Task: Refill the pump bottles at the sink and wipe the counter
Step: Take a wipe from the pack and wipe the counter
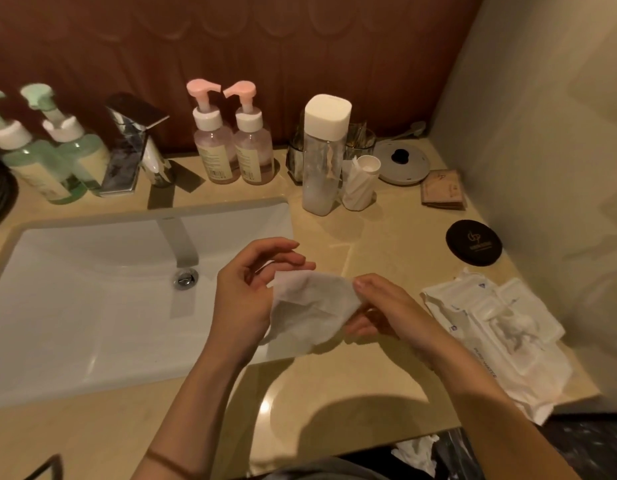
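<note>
A white wet wipe (pixel 312 308) is stretched between both hands above the counter's (pixel 386 237) edge beside the sink (pixel 92 306). My left hand (pixel 251 285) holds its left side with the fingers curled over it. My right hand (pixel 376 306) pinches the wipe's right corner. Two pink pump bottles (pixel 234 147) stand at the back behind the sink. Two green pump bottles (pixel 47 154) stand at the far left. A tall clear bottle with a white cap (pixel 322 154) stands right of the pink pair.
A chrome faucet (pixel 134 147) rises behind the sink. An open pack of wet wipes (pixel 501 327) lies on the counter at right. A black round coaster (pixel 474 242), a white lid (pixel 400 161), a small white cup (pixel 360 185) and brown packets (pixel 442 190) sit near the wall.
</note>
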